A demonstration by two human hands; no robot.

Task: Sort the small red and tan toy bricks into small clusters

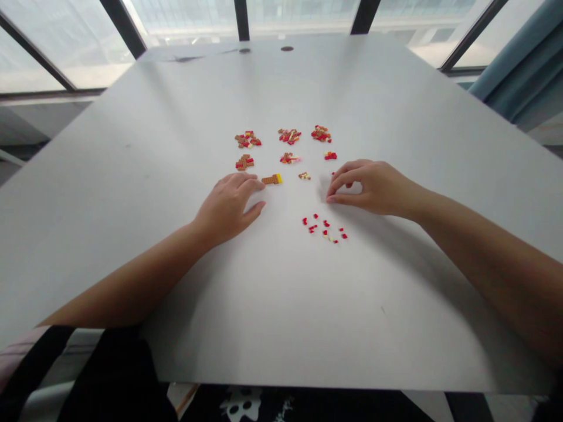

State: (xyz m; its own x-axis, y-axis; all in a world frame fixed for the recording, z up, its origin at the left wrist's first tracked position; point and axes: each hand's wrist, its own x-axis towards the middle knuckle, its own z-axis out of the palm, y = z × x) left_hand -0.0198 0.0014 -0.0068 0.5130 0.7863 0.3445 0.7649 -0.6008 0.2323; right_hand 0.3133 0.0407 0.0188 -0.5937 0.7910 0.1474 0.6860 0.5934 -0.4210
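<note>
My left hand (pixel 231 205) lies on the white table with its fingers spread, the fingertips beside a brown brick piece with a yellow end (pixel 271 179). My right hand (pixel 367 186) hovers low over the table at the right, thumb and fingertips brought together in a pinch. Whatever is between those fingertips is too small or hidden to make out. Just in front of the right hand are scattered small red bricks (pixel 326 224), with a few pale ones among them. A small cluster of brown and white bricks (pixel 304 176) sits between the two hands.
Farther back are piles of small bricks: a left pile (pixel 247 139), a middle pile (pixel 289 136) and a right pile (pixel 321 134). Nearer lie a brown pile (pixel 244 162), a pink-and-red pile (pixel 289 158) and a few red bricks (pixel 330 156). Windows border the table (pixel 281 305).
</note>
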